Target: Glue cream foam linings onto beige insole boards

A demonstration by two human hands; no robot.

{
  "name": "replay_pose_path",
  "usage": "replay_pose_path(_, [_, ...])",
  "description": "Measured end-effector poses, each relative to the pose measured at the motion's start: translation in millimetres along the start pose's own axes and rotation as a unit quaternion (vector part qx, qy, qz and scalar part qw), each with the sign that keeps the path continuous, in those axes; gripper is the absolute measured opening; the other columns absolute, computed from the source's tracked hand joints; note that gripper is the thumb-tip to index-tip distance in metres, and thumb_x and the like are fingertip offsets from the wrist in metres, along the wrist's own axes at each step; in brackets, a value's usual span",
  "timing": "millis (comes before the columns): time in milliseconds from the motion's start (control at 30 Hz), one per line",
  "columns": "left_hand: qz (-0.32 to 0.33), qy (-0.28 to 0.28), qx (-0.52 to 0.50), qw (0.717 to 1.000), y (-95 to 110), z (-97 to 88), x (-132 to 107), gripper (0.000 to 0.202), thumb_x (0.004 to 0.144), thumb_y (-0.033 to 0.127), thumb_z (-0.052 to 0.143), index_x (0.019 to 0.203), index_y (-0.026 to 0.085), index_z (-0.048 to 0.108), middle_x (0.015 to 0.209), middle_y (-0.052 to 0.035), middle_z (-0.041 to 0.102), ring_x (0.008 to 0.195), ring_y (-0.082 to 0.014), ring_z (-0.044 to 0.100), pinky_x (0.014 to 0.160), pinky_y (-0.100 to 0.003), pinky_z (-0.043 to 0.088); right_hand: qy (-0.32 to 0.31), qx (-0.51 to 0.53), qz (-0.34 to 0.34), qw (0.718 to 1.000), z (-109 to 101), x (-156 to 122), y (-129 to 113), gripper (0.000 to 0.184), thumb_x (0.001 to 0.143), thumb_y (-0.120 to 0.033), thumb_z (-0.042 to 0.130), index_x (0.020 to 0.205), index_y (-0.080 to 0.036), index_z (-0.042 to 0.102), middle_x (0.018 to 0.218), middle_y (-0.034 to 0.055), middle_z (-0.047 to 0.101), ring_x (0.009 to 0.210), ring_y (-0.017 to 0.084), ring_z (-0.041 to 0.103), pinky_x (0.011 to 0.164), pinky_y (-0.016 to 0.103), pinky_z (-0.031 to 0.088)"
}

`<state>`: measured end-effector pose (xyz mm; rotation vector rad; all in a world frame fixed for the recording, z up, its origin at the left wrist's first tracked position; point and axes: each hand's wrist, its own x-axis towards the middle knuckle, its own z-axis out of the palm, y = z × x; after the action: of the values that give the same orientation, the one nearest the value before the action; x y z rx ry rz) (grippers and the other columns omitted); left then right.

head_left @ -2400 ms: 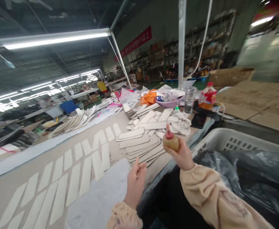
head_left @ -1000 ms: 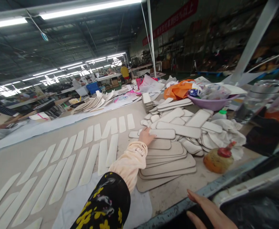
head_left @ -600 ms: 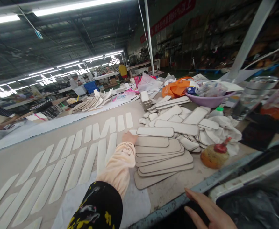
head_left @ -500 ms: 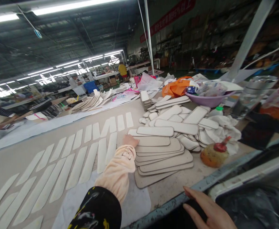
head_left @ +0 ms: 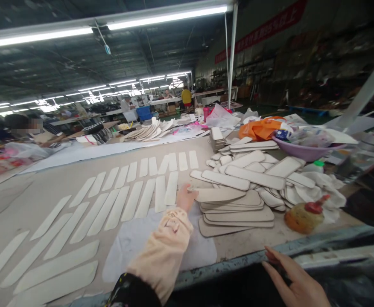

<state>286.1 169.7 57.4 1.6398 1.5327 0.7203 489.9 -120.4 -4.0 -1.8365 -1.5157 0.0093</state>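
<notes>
My left hand [head_left: 186, 197], in a peach sleeve, reaches across the table and pinches the near end of a long flat cream piece [head_left: 220, 195]. That piece lies on top of a stack of similar rounded pieces [head_left: 238, 217]. My right hand [head_left: 297, 283] is low at the right, beside the table's metal front edge [head_left: 238, 260]. Its fingers are stretched out and hold nothing. A round brown glue bottle with a red nozzle [head_left: 304, 215] lies on its side right of the stack.
Rows of cream strips [head_left: 126, 200] cover the tabletop left of my hand, with a white sheet [head_left: 132, 251] near the front. Behind the stack are a heap of loose pieces [head_left: 257, 170], a purple bowl [head_left: 305, 152] and an orange bag [head_left: 260, 128]. People [head_left: 23, 128] work at far tables.
My left hand drew back from the heap to the stack's near end and took hold of the top piece. The right hand set down the bottle earlier and stays at the table edge.
</notes>
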Motion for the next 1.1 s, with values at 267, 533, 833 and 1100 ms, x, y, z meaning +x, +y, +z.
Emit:
replay_pose_path(267, [-0.029, -0.03, -0.083, 0.996, -118, -117.1, -120, 0.049, 0.07, 0.033, 0.058, 0.114, 0.015, 0.045, 0.056, 0.01, 0.04, 0.046, -0.008, 0.042, 0.045, -0.021, 0.033, -0.028, -0.019, -0.103, 0.994, 10, 18, -51, 0.039, 0.091, -0.04, 0.046, 0.125, -0.02, 0.047, 0.116, 0.0094, 0.059, 0.104, 0.023, 0.058, 0.091, 0.037, 0.049])
replay_pose_path(533, [-0.025, 0.028, 0.134, 0.99, -177, -184.5, -157, 0.044, 0.074, 0.029, 0.054, 0.116, 0.015, 0.049, 0.066, 0.0044, 0.053, 0.063, -0.0132, 0.055, 0.061, -0.025, 0.039, -0.127, 0.0, -0.225, 0.966, 87, 54, -130, 0.048, 0.089, -0.04, 0.049, 0.132, -0.018, 0.044, 0.128, 0.0119, 0.049, 0.118, 0.026, 0.046, 0.097, 0.039, 0.045])
replay_pose_path(833, [0.061, 0.054, 0.446, 0.891, -159, -234.2, -140, 0.027, 0.089, 0.033, 0.043, 0.104, 0.023, 0.063, 0.098, -0.0056, 0.061, 0.088, -0.016, 0.06, 0.076, -0.026, 0.044, -0.124, -0.037, -0.284, 0.95, 143, 47, -123, 0.043, 0.09, -0.042, 0.047, 0.124, -0.016, 0.054, 0.129, 0.0123, 0.05, 0.117, 0.028, 0.046, 0.099, 0.044, 0.04])
replay_pose_path(1100, [0.058, -0.04, 0.534, 0.842, -142, -238.3, -58, 0.026, 0.085, 0.022, 0.044, 0.084, 0.014, 0.068, 0.092, -0.0126, 0.061, 0.09, -0.0227, 0.061, 0.073, -0.033, 0.047, -0.111, -0.044, -0.259, 0.959, 138, 44, -127, 0.042, 0.089, -0.044, 0.051, 0.122, -0.019, 0.056, 0.124, 0.0107, 0.054, 0.112, 0.028, 0.048, 0.096, 0.043, 0.041])
